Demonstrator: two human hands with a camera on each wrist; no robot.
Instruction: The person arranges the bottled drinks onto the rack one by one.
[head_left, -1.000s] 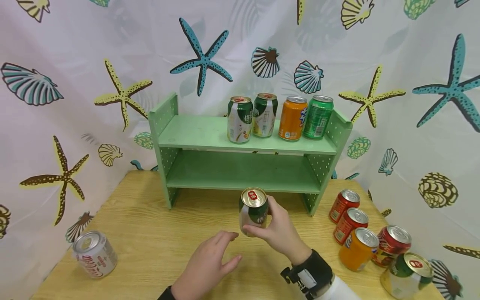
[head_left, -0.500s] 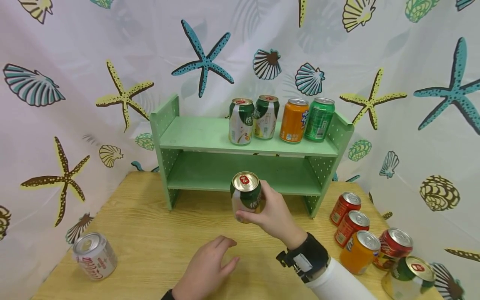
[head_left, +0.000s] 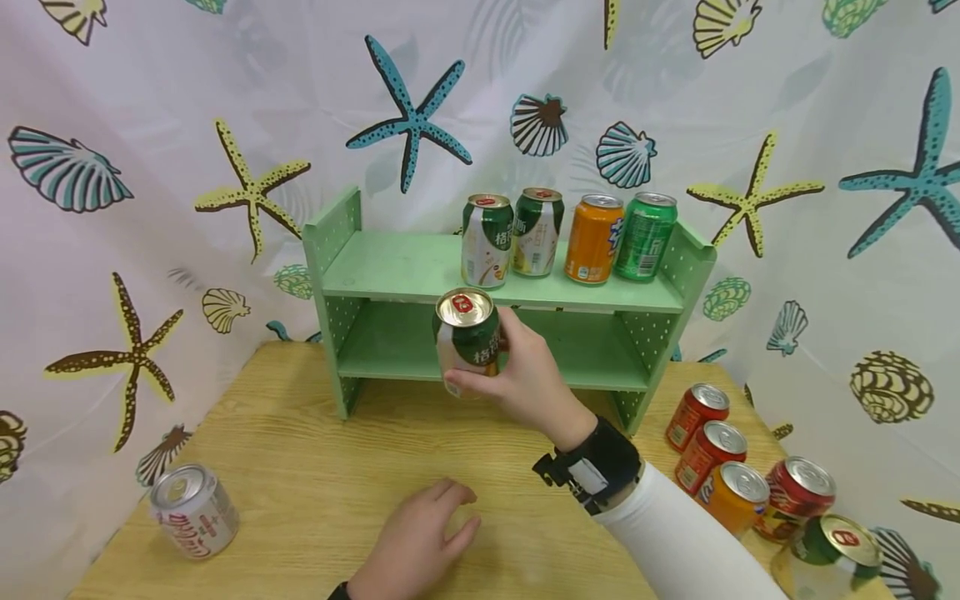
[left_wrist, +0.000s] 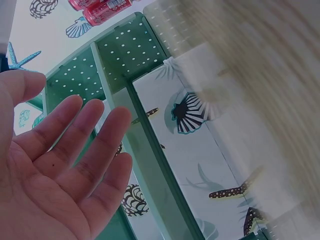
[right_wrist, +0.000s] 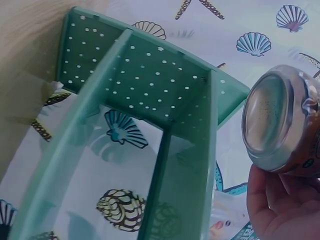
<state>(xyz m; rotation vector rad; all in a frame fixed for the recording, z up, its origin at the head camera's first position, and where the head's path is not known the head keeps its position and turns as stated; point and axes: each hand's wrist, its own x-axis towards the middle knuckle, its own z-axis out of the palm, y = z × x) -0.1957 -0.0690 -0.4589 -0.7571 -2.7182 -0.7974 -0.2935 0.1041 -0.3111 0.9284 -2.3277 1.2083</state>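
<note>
My right hand (head_left: 525,375) grips a green-and-white drink can (head_left: 467,342) with a gold top and red tab. It holds the can upright in front of the green two-tier shelf (head_left: 487,373). In the right wrist view the silver base of that can (right_wrist: 270,117) faces the camera, with fingers curled round its side. My left hand (head_left: 420,533) hovers low over the table with nothing in it; the left wrist view shows its palm and relaxed fingers (left_wrist: 90,160). On the upper tier stand two green-and-white cans (head_left: 487,242), an orange can (head_left: 592,242) and a green can (head_left: 647,237).
A pale silver can (head_left: 195,512) stands at the left of the wooden table (head_left: 300,467). At the right is a cluster: red cans (head_left: 711,457), an orange can (head_left: 737,498) and another green-and-white can (head_left: 828,558). A shell-patterned curtain (head_left: 300,75) hangs behind.
My right hand has lifted the can up and slightly left, from low over the table to the front of the shelf. The left hand has stayed nearly in place.
</note>
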